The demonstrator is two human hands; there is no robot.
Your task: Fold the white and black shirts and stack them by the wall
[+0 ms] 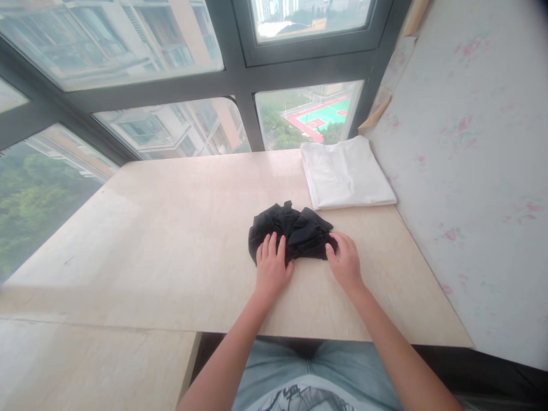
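Observation:
A crumpled black cloth (299,231), perhaps a garment, lies bunched up on the pale wooden tabletop in front of me. My left hand (273,268) rests on its near left part, fingers stretched out over the fabric and thumb apart. At the right end of the bundle, my right hand (343,260) has its thumb and fingers around the edge of the fabric. The cloth's folds hide its shape, so I cannot tell what kind of garment it is.
A folded white cloth (349,174) lies behind and to the right, near the flowered wall (466,188). Grey-framed windows (240,85) border the far side of the tabletop (141,240). A lower-left wooden panel (85,365) adjoins it.

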